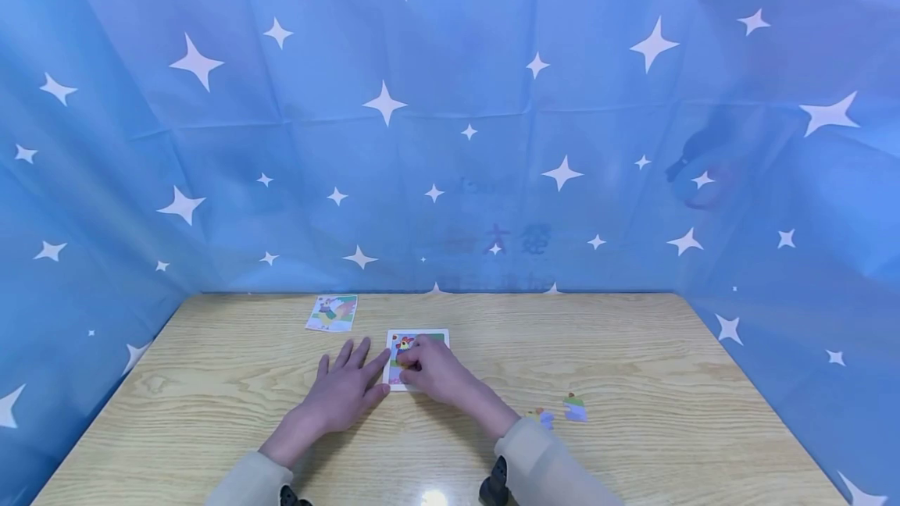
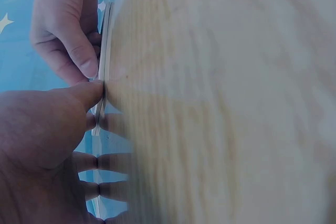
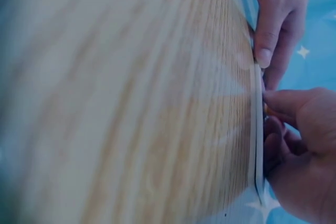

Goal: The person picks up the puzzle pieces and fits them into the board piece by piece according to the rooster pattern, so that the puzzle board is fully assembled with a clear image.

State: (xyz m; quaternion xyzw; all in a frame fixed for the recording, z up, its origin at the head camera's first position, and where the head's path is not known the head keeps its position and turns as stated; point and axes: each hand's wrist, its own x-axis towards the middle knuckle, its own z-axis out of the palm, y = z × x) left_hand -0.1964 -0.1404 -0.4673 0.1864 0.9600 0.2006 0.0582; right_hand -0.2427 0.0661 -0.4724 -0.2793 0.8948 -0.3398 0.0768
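Note:
A small picture puzzle board (image 1: 387, 381) with a white border lies flat on the wooden table. My left hand (image 1: 341, 397) rests beside it with spread fingers, its index fingertip and thumb touching the board's left edge. Over the board's picture is my right hand (image 1: 437, 369), fingers curled and their tips down at the surface, covering much of the right half. A bit of orange, seemingly a puzzle piece (image 3: 266, 109), shows between the right fingertips in the right wrist view; its shape is hidden. The board's thin edge (image 2: 106, 40) appears side-on in the left wrist view.
Two loose puzzle pieces lie right of the right forearm: one with a green and lilac print (image 1: 575, 408), another partly behind the sleeve (image 1: 543, 417). A square picture card (image 1: 333, 313) lies at the back left. A blue star-printed curtain (image 1: 450, 115) encloses the table (image 1: 633, 350).

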